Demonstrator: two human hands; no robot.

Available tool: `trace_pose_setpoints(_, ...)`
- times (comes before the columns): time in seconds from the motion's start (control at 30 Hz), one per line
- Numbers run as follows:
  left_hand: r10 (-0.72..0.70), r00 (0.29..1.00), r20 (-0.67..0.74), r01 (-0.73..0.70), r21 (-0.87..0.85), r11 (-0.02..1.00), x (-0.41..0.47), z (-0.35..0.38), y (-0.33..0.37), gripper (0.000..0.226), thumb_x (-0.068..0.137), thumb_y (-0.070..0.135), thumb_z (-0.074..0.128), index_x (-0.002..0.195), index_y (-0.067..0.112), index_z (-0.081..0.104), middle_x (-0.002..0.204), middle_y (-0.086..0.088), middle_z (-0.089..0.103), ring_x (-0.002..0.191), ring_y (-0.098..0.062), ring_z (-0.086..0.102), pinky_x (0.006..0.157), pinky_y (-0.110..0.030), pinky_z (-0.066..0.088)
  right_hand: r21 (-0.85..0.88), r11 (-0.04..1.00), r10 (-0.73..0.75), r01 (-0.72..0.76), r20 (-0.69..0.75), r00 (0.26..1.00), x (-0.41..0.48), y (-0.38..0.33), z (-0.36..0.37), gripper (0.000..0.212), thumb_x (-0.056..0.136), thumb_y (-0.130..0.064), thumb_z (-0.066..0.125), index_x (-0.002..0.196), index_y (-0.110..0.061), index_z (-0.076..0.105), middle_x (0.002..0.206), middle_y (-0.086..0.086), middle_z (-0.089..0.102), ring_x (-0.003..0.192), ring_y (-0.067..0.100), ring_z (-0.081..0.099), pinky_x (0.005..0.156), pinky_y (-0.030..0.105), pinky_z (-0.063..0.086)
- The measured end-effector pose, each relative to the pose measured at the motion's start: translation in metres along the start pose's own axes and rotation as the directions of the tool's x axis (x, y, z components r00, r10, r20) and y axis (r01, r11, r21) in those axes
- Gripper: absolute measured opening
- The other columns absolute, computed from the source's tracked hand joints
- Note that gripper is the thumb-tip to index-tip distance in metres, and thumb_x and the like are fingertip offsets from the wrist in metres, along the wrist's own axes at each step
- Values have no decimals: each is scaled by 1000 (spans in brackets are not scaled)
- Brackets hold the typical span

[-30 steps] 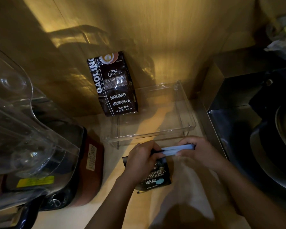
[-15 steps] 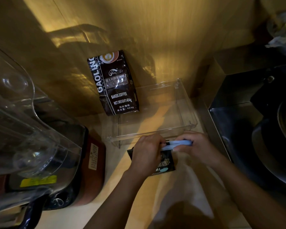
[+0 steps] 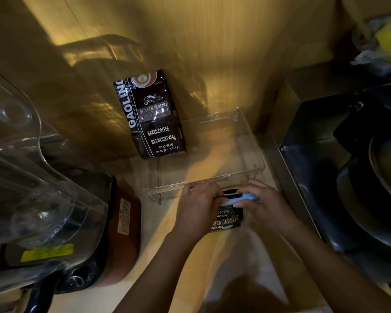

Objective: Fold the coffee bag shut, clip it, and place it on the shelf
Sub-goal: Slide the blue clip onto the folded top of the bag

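A small black coffee bag [image 3: 227, 219] with white lettering stands on the wooden counter between my hands. A pale blue clip [image 3: 239, 197] lies across its folded top. My left hand [image 3: 198, 205] grips the bag's left side and top. My right hand [image 3: 261, 203] is closed on the clip's right end. Just behind them stands a clear plastic shelf [image 3: 255, 154], raised on thin legs. A larger dark coffee bag [image 3: 151, 116] leans upright on the shelf's left end against the wooden wall.
A clear blender jug [image 3: 32, 168] on a dark red base [image 3: 122, 224] fills the left side. A steel sink [image 3: 325, 159] holding a dark pan [image 3: 375, 190] lies on the right. Light cloth [image 3: 242, 263] covers the counter under my forearms.
Both hands have carried the small bag and clip away from me, close to the shelf's front edge. The bag has turned more upright, and the clip has closed down on its top.
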State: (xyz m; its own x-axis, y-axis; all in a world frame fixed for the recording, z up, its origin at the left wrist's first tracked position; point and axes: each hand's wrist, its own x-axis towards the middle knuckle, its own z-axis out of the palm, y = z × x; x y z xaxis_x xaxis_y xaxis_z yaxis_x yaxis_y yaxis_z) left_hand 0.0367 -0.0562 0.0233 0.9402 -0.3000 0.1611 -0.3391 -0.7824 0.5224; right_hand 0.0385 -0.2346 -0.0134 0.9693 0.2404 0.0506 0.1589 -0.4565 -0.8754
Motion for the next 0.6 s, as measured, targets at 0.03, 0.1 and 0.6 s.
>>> trace_pose_setpoints(0.03, -2, 1000, -4, 3, 12, 1000, -1, -1, -1, 8, 79, 17, 64, 76, 20, 57, 80, 0, 65, 82, -17, 55, 79, -26, 27, -5, 1000, -2, 2, -5, 1000, -1, 0, 1, 16, 72, -32, 63, 82, -20, 65, 81, -15, 54, 78, -1, 54, 64, 10, 38)
trace_pose_setpoints(0.1, -4, 1000, -5, 5, 38, 999, -3, -1, -2, 8, 80, 16, 64, 77, 18, 56, 80, -1, 65, 80, -18, 55, 77, -25, 26, -3, 1000, 2, -2, -8, 1000, -2, -1, 1, 18, 72, -30, 63, 85, -18, 66, 83, -15, 54, 80, 0, 54, 66, 12, 39)
trace_pose_setpoints(0.6, 20, 999, -41, -19, 9, 1000, -10, 2, 1, 9, 82, 10, 62, 76, 15, 58, 76, -4, 65, 70, -20, 56, 69, -23, 27, 214, 966, 175, -148, -115, 978, -10, 0, -5, 33, 62, -1, 77, 71, -30, 64, 85, -3, 58, 84, 12, 57, 69, 8, 45)
